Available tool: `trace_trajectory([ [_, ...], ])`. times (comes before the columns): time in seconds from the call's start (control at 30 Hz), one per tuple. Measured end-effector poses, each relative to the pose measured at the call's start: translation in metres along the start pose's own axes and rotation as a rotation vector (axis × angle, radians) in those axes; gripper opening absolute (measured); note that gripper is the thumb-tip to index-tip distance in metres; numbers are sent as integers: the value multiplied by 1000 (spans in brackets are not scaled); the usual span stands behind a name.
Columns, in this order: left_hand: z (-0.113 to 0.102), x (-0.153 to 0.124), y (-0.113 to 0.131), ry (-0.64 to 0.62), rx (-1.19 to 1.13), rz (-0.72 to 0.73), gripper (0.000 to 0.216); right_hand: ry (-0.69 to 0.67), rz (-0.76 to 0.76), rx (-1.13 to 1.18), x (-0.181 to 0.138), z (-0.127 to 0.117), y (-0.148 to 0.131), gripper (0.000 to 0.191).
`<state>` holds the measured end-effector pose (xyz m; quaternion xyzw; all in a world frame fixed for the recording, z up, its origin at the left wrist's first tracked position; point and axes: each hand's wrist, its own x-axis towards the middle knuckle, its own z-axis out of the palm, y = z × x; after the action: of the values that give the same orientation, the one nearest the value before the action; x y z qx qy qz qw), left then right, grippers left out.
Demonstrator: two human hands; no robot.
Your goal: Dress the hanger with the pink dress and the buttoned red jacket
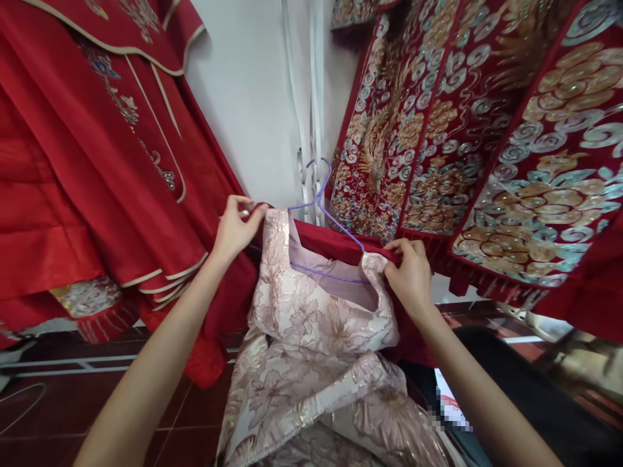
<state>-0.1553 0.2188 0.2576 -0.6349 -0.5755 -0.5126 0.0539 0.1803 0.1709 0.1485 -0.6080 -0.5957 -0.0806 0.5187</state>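
A pale pink dress (pixel 311 311) with a shiny flower pattern hangs in front of me on a thin purple hanger (pixel 341 228). Behind its neckline runs a band of dark red cloth (pixel 335 239). Beside the dress's left shoulder strap, my left hand (pixel 237 228) is closed, its thumb and fingers pinching the dark red cloth. My right hand (pixel 409 271) is closed at the other strap, pinching the red cloth's edge there and touching the strap. The lower part of the dress folds toward me.
Red embroidered garments (pixel 97 143) hang on the left. On the right hangs a heavily embroidered red and gold garment (pixel 428 143) with a fringe. White straps (pixel 311 97) run down the pale wall (pixel 238 97). A white metal rail (pixel 82 366) crosses above dark red floor tiles (pixel 189 428).
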Motion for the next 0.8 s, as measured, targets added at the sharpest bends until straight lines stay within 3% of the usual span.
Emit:
trace_trajectory([
  [0.13, 8, -11, 24, -166, 339, 21, 69, 9, -7, 13, 2, 1, 4, 28],
  [0.3, 29, 7, 36, -244, 445, 83, 69, -2, 6, 15, 7, -3, 9, 29],
  [0.57, 23, 1, 4, -264, 520, 41, 56, 3, 19, 37, 12, -16, 7, 27],
  [0.7, 14, -12, -11, -297, 527, 21, 52, -86, 38, -33, 20, -40, 11, 25],
  [0.8, 9, -22, -19, -349, 518, 133, 57, -207, 5, -84, 28, -68, 16, 25],
])
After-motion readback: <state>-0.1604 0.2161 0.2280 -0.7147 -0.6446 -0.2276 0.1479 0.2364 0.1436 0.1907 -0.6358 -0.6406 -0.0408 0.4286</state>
